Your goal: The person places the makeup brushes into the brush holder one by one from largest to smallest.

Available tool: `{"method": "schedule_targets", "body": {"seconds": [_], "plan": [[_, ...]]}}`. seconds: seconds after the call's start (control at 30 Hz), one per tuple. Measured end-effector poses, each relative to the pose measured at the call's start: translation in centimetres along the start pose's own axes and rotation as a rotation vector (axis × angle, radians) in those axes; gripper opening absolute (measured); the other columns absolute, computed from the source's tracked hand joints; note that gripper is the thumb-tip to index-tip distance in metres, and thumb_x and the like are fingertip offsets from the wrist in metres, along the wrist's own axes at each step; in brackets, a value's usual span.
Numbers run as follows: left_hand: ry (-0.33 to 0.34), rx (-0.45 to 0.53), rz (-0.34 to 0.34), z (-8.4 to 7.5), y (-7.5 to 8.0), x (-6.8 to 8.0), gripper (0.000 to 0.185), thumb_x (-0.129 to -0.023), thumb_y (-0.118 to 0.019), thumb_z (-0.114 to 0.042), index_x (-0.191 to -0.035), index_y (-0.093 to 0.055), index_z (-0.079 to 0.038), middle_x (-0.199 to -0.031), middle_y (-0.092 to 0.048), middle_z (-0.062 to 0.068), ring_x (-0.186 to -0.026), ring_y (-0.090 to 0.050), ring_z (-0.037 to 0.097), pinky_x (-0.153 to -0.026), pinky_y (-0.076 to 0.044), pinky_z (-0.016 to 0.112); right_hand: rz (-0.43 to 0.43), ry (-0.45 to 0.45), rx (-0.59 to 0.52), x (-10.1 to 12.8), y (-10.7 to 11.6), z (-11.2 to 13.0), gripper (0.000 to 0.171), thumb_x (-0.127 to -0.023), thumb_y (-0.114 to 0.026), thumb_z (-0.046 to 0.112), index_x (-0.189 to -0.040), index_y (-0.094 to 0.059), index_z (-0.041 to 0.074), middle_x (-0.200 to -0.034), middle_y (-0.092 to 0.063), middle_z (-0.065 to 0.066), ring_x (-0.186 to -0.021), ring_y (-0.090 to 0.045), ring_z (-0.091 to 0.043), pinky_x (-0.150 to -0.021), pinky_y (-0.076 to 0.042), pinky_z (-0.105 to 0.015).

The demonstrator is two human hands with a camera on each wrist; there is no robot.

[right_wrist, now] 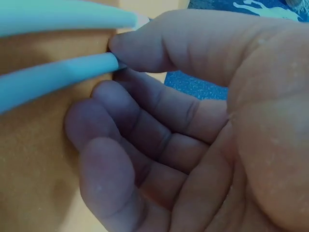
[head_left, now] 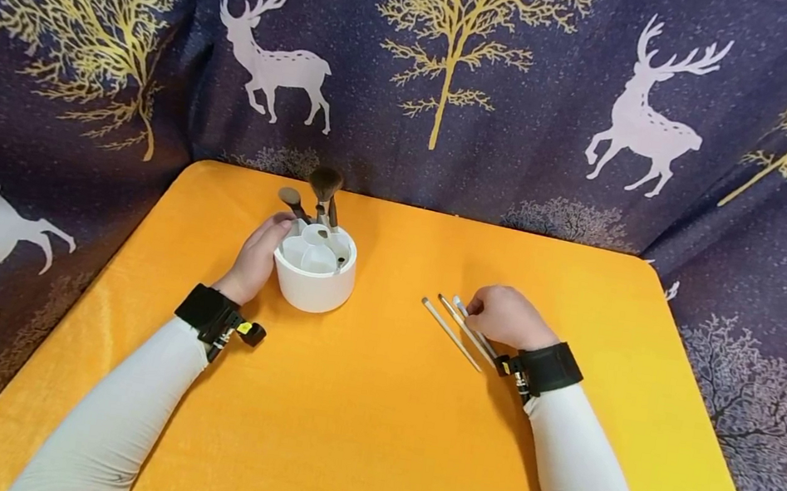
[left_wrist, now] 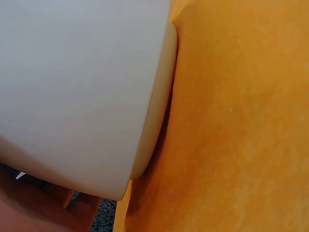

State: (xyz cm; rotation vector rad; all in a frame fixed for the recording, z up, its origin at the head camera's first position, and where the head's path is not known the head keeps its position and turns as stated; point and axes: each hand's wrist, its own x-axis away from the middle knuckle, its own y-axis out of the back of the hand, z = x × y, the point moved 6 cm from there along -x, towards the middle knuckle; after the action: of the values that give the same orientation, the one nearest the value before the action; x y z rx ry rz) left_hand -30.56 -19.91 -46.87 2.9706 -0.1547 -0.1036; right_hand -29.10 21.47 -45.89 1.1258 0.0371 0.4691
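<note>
Dark blue cloth printed with white deer and gold trees hangs behind the orange worktop where I sit. Near its far left stands a round white holder with several compartments; two brown-headed brushes stand upright at its back. My left hand grips the holder's left side, fingers curled over the rim and palm on the wall.

Well to the right lie three thin, pale sticks, probably brush handles, side by side and nearly parallel. Their long axes run diagonally, from far-left toward near-right, where they pass under my right hand. That hand is on top of them, fingers curled down; in the wrist view my fingertips touch the end of one stick, with another just above it. The fingers are loosely curled and I cannot tell if they truly pinch it. So the right hand is at the sticks, and the holder lies to their left, across bare worktop.
</note>
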Motion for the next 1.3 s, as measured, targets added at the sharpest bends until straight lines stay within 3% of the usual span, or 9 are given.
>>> {"method": "schedule_targets", "body": {"seconds": [0.53,0.73,0.9,1.1,1.3], "plan": [[-0.005,-0.02,0.005,0.0,-0.1,0.1,0.057,-0.12,-0.026,-0.038,-0.155,-0.037,0.005,-0.163,-0.04,0.026,-0.151,-0.036,0.036,-0.132,-0.021,0.053,-0.026,0.0,0.053,0.2,-0.1,0.3,0.012,-0.097,-0.077,0.015,-0.086,-0.072,0.014,-0.071,-0.062,0.001,-0.058,-0.053,-0.018,-0.062,-0.043,-0.035],[0.0,-0.035,-0.003,0.0,0.0,0.1,0.059,-0.12,-0.025,-0.039,-0.158,-0.036,0.005,-0.167,-0.038,0.026,-0.155,-0.034,0.038,-0.134,-0.018,0.055,-0.064,-0.011,0.036,0.3,0.3,0.1,0.005,-0.098,-0.075,0.015,-0.097,-0.074,0.01,-0.079,-0.067,-0.002,-0.062,-0.056,-0.02,-0.062,-0.045,-0.037],[-0.004,-0.037,-0.002,0.1,0.0,0.0,0.06,-0.12,-0.026,-0.04,-0.158,-0.036,0.005,-0.166,-0.039,0.026,-0.154,-0.035,0.038,-0.134,-0.019,0.054,-0.134,0.001,0.044,0.3,0.9,0.2,0.012,-0.099,-0.077,0.017,-0.106,-0.076,0.007,-0.089,-0.073,-0.004,-0.07,-0.06,-0.021,-0.069,-0.051,-0.04],[-0.011,-0.032,0.003,0.1,0.0,0.0,0.058,-0.12,-0.026,-0.04,-0.156,-0.037,0.005,-0.162,-0.041,0.026,-0.15,-0.037,0.038,-0.132,-0.021,0.054,-0.199,0.017,0.013,0.3,1.4,0.5,0.016,-0.101,-0.077,0.019,-0.11,-0.076,0.006,-0.092,-0.074,-0.005,-0.074,-0.062,-0.022,-0.071,-0.052,-0.043],[-0.01,-0.039,-0.002,0.2,0.0,0.0,0.06,-0.12,-0.026,-0.04,-0.158,-0.037,0.005,-0.165,-0.04,0.026,-0.153,-0.036,0.038,-0.134,-0.019,0.053,-0.249,0.037,0.008,0.5,1.8,0.9,0.014,-0.101,-0.077,0.019,-0.107,-0.074,0.008,-0.086,-0.07,-0.004,-0.067,-0.056,-0.022,-0.065,-0.046,-0.041]]}}
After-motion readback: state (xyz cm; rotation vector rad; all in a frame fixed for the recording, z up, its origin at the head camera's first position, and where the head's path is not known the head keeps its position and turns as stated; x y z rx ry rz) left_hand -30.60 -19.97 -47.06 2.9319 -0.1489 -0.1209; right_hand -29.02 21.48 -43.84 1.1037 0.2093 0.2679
